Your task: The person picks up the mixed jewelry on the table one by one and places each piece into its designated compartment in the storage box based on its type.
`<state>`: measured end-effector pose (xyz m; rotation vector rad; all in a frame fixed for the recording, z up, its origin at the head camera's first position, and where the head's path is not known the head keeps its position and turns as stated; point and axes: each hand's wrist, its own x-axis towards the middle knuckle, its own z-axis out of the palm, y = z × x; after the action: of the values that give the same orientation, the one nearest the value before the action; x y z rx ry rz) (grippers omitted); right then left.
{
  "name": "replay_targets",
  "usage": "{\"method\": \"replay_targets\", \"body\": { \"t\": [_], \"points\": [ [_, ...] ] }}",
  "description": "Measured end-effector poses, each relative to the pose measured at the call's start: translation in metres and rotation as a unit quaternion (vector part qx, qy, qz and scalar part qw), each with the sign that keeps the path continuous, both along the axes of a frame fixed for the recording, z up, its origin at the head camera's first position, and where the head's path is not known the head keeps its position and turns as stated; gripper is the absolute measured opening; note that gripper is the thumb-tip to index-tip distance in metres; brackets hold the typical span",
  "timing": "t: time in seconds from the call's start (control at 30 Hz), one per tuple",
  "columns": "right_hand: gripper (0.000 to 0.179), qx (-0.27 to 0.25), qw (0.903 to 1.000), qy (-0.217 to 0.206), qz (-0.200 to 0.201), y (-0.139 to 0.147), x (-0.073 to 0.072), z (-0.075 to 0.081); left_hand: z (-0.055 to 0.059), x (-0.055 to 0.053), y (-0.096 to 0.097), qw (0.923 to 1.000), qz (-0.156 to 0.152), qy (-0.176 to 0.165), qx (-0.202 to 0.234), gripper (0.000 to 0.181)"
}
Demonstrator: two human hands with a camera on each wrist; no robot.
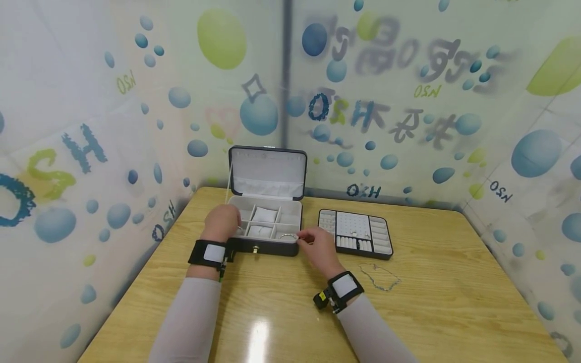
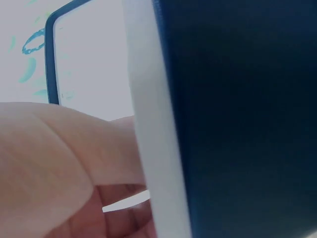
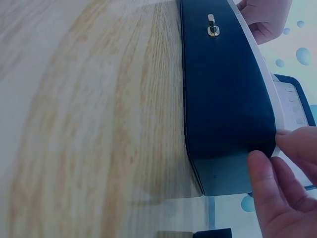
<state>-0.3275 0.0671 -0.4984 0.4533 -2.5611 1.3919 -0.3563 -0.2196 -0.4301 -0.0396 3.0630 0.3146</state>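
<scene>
A dark jewelry box [image 1: 278, 247] with pale lining stands with its lid [image 1: 269, 171] raised. My right hand [image 1: 317, 247] grips the box's front right corner, fingertips at the pale rim and against the outer side [image 3: 223, 173]. My left hand [image 1: 221, 222] reaches over the left end, its fingertips down in the front left compartment and largely hidden by the box wall in the left wrist view; I cannot tell what they hold. A silvery bangle [image 1: 287, 236] lies in the front right compartment, close to the right fingertips. Pale cushions [image 1: 265, 215] fill the middle compartments.
Right of the box lies a dark-edged jewelry tray [image 1: 378, 254] with ring slots and a panel of earrings. A thin chain necklace [image 1: 386, 289] is spread on the wooden table [image 1: 445, 282] in front of the tray. Patterned curtains [image 1: 386, 101] surround the table's back and sides.
</scene>
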Motion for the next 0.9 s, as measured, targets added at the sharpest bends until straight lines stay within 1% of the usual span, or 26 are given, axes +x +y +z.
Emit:
{"method": "replay_targets", "body": {
  "t": [0.17,0.37,0.57,0.67,0.77,0.9],
  "points": [
    [0.014,0.001,1.0,-0.004,-0.002,0.0,-0.001,0.0,0.0,-0.001,0.002,0.9999,0.001,-0.009,-0.006,0.014],
    [0.015,-0.003,1.0,0.003,0.002,0.0,-0.001,0.002,0.0,-0.004,0.002,0.9999,0.005,0.009,-0.011,0.016],
    [0.016,-0.003,1.0,0.004,0.005,0.0,0.0,0.003,0.0,-0.003,0.005,0.9996,0.001,0.019,-0.022,0.034],
    [0.015,-0.002,1.0,0.005,0.008,0.0,0.0,0.004,-0.001,-0.003,0.006,0.9996,0.002,0.02,-0.022,0.039],
    [0.015,-0.003,1.0,-0.001,0.009,0.0,0.0,0.004,-0.005,-0.003,0.008,0.9992,-0.007,0.031,-0.026,0.037],
    [0.015,-0.002,0.9999,-0.007,0.012,0.002,-0.001,0.002,-0.012,-0.002,0.015,0.9972,-0.029,0.061,-0.031,0.028]
  ]
}}
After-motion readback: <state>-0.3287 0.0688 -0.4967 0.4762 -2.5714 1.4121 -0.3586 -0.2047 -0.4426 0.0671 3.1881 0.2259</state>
